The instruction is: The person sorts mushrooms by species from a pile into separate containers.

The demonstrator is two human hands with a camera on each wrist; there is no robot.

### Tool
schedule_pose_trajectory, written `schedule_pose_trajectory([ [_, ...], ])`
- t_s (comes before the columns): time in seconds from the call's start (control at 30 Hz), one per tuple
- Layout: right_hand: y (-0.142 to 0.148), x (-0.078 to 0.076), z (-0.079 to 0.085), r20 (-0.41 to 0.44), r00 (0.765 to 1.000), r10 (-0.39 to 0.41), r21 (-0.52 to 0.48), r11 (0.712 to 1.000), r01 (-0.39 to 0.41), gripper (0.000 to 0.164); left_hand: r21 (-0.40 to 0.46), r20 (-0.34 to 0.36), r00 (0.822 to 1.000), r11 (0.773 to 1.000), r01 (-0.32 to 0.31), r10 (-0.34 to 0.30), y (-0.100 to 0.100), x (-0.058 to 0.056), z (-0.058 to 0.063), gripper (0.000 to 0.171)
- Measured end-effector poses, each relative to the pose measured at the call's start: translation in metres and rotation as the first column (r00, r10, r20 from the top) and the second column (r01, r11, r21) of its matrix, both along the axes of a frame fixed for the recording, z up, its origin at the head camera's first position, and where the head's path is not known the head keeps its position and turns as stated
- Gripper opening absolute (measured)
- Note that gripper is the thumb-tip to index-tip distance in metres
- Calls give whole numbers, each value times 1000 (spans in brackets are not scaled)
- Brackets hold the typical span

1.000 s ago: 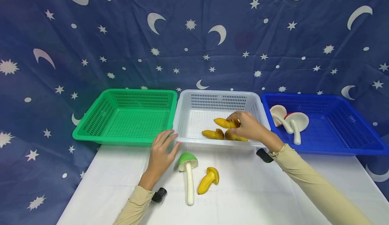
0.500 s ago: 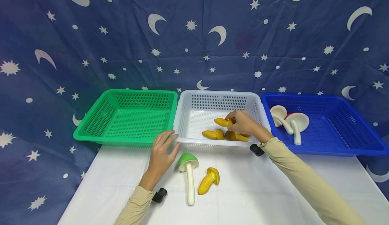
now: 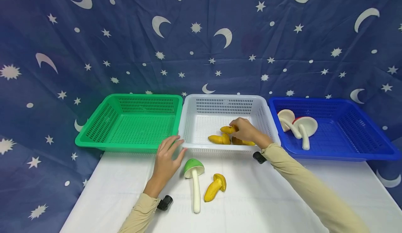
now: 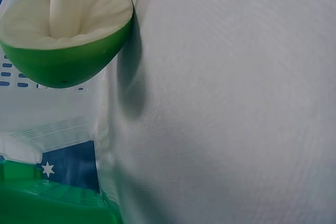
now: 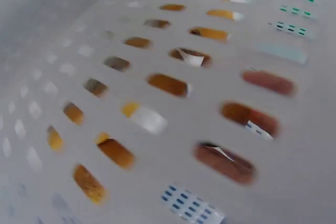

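Note:
In the head view my right hand (image 3: 246, 130) is inside the white basket (image 3: 226, 146) and grips a yellow toy mushroom (image 3: 227, 129) by its cap end. Two more yellow mushrooms lie below it, one at the left (image 3: 218, 139) and one partly under the hand (image 3: 246, 142). Near the meeting corners of the white and green baskets is my left hand (image 3: 166, 158), fingers spread, holding nothing. A green-capped mushroom (image 4: 68, 64) fills the upper left of the left wrist view. Through slots in the basket wall (image 5: 210, 124), the right wrist view shows blurred yellow-brown patches.
The green basket (image 3: 125, 145) stands at the left. At the right, a blue basket (image 3: 345, 154) holds two red-and-white mushrooms (image 3: 306, 126). Another yellow mushroom (image 3: 215, 187) lies on the white tablecloth (image 3: 267, 198) in front. Behind hangs a blue star-and-moon cloth (image 3: 188, 44).
My right hand has moved left within the white basket, carrying the yellow mushroom a little lower, closer to the other yellow ones. My left hand has stayed in place.

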State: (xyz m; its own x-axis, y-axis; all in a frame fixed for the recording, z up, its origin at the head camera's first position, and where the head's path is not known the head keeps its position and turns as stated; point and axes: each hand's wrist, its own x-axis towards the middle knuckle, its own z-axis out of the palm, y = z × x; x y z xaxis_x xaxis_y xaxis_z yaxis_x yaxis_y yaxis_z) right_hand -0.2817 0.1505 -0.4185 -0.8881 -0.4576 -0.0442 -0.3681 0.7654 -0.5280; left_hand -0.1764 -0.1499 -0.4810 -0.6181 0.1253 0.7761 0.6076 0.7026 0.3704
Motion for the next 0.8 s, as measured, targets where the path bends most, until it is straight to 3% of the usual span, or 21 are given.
schedule_pose_trajectory([
  [0.2,3,2,-3,-40,999,-31,-22,999,30,38,0,-1,1000,1000,0,0,1,0,0,31],
  [0.43,4,7,8,-39,998,-54,-45,998,53,35,2,9,1000,1000,-2,2,1,1,1,31],
  [0.8,5,33,30,-138,990,42,-104,993,-56,26,0,7,1000,1000,-2,2,0,1,1,31],
])
